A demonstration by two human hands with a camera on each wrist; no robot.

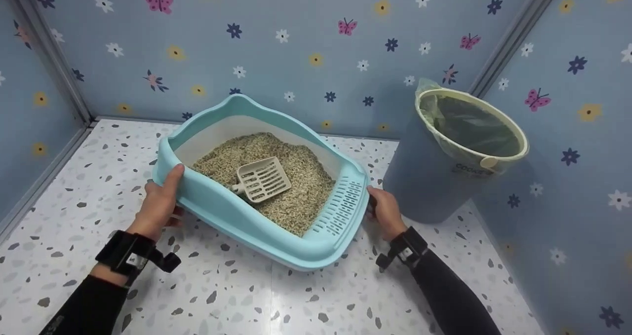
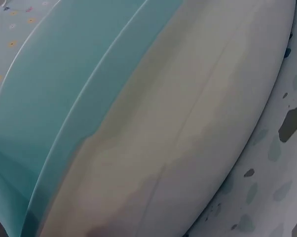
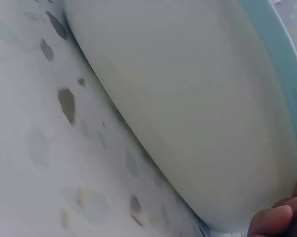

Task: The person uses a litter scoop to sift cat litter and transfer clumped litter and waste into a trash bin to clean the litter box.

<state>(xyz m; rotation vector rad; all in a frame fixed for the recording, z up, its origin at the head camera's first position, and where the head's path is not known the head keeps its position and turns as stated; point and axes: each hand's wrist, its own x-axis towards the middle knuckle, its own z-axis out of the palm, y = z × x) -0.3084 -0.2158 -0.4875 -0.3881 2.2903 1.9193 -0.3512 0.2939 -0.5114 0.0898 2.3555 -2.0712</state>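
A light-blue and white litter box [image 1: 212, 202] stands at an angle on the floor, with grainy tan litter [image 1: 301, 194] heaped inside. On the litter lies a beige slotted litter scoop [image 1: 264, 179], its handle mostly hidden behind the near wall. My left hand [image 1: 157, 204] grips the box's left end, thumb up against the blue rim and other fingers partly hidden below. At the right end, beside the perforated step, my right hand [image 1: 386, 211] holds the box's edge. Its curled fingertips [image 3: 272, 219] show under the blue rim in the right wrist view; the left wrist view shows mainly the box's side.
A tall grey-blue trash bin [image 1: 419, 177] with a cream rim and a translucent liner [image 1: 434, 110] stands close to the right, near the corner. Flower-patterned blue walls [image 1: 296, 44] enclose the speckled white floor [image 1: 237, 290] at the back and both sides.
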